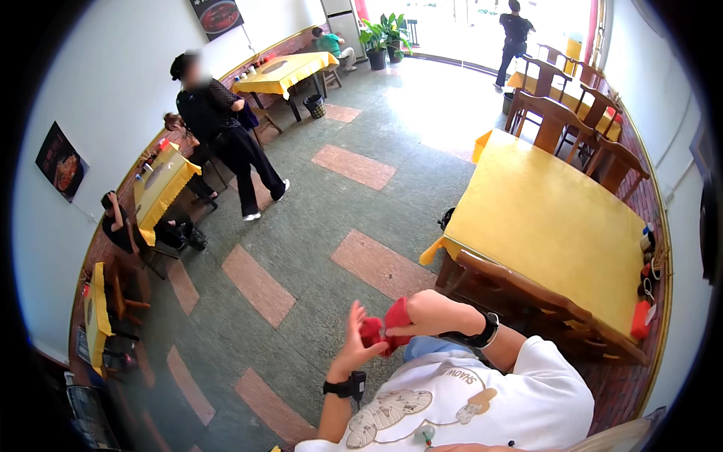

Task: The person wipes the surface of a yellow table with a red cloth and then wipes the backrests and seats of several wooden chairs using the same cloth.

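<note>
In front of my chest I hold a red, soft-looking bundle (pixel 397 315), with a small greyish patch near its middle. What kind of thing it is cannot be made out. My right hand (pixel 433 313) is closed round its right part, the back of the hand upward. My left hand (pixel 352 345) is at its left side, thumb against the red and fingers raised. Both wrists wear black bands, the left one with a small box on it. Nearest to my right hand stands a dark wooden chair (pixel 527 297), pushed against a yellow-covered table (pixel 557 218).
Red and dark small items (pixel 644 313) line the table's wall side. More wooden chairs (pixel 553 117) stand beyond it. A person in black (pixel 218 124) is on the floor at left, near seated people and yellow tables (pixel 162 188). Potted plants (pixel 388 38) flank the bright doorway, where another person (pixel 515 38) stands.
</note>
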`<state>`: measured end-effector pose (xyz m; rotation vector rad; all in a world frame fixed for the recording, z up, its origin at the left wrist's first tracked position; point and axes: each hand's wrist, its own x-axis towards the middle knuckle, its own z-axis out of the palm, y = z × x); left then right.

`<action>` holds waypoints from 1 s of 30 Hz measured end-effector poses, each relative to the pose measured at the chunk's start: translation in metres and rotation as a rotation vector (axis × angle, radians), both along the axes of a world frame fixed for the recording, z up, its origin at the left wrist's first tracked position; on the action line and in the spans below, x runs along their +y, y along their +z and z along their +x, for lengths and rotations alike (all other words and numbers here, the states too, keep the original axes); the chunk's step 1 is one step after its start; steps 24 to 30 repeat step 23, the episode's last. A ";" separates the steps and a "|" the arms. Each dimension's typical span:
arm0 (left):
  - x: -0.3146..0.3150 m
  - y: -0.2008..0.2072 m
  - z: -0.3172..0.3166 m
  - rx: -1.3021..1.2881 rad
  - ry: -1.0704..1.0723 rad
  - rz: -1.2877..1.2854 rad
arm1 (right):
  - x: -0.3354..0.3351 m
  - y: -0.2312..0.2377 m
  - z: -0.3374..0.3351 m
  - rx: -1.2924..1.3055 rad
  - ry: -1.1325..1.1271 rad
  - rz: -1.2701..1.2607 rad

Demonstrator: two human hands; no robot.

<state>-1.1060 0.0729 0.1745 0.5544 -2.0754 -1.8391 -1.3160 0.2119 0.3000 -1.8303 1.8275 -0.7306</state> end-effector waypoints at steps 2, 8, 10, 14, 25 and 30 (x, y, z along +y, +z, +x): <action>-0.004 0.020 -0.029 0.019 -0.102 0.059 | -0.014 0.014 -0.013 0.130 0.068 0.281; -0.047 0.050 -0.115 0.003 -0.552 -0.141 | -0.034 0.022 -0.055 0.103 0.112 0.240; -0.052 0.057 -0.132 0.049 -0.460 -0.216 | -0.032 0.021 -0.072 -0.030 -0.040 0.045; -0.063 0.095 -0.159 0.064 -0.380 -0.087 | -0.028 0.022 -0.094 -0.336 -0.291 -0.009; -0.114 0.102 -0.233 0.239 -0.247 -0.127 | -0.048 -0.028 -0.136 -0.424 -0.521 -0.100; -0.114 0.102 -0.233 0.239 -0.247 -0.127 | -0.048 -0.028 -0.136 -0.424 -0.521 -0.100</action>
